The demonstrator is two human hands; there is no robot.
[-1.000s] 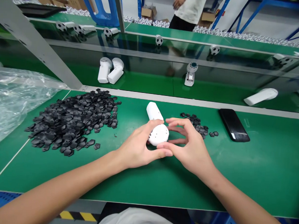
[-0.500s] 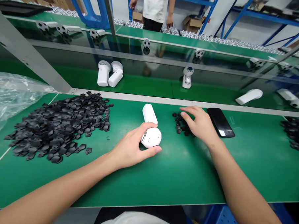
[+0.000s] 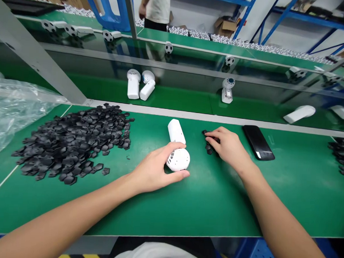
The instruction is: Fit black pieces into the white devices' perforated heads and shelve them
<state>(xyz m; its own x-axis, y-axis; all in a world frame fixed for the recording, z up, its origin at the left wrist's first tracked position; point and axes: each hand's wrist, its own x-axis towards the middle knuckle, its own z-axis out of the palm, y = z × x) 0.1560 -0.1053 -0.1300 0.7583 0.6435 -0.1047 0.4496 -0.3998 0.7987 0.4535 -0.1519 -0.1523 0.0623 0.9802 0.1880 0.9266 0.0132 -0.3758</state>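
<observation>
My left hand [image 3: 156,168] curls its thumb and fingers around the round, vented head of a white handheld fan [image 3: 178,159]. The fan lies on the green work surface with its handle [image 3: 176,131] pointing away from me. To the right, my right hand [image 3: 226,144] pinches at a small heap of black pentagon pieces [image 3: 208,149], thumb and fingertips drawn together. The fingers partly cover the heap, and the piece between them is mostly hidden. A far larger pile of black pentagon pieces [image 3: 71,143] spreads out on the left.
A black phone [image 3: 258,142] lies right of my right hand. More black pieces [image 3: 343,155] are at the right edge. Beyond a metal rail, several white fans [image 3: 133,85] rest on the green belt [image 3: 190,101]. Clear plastic [image 3: 16,103] lies far left. A person [image 3: 157,10] stands behind.
My right hand's fingers have closed together over the small heap of black pieces. My left hand keeps its hold on the fan. The person behind has moved left, and the fans on the belt shifted right.
</observation>
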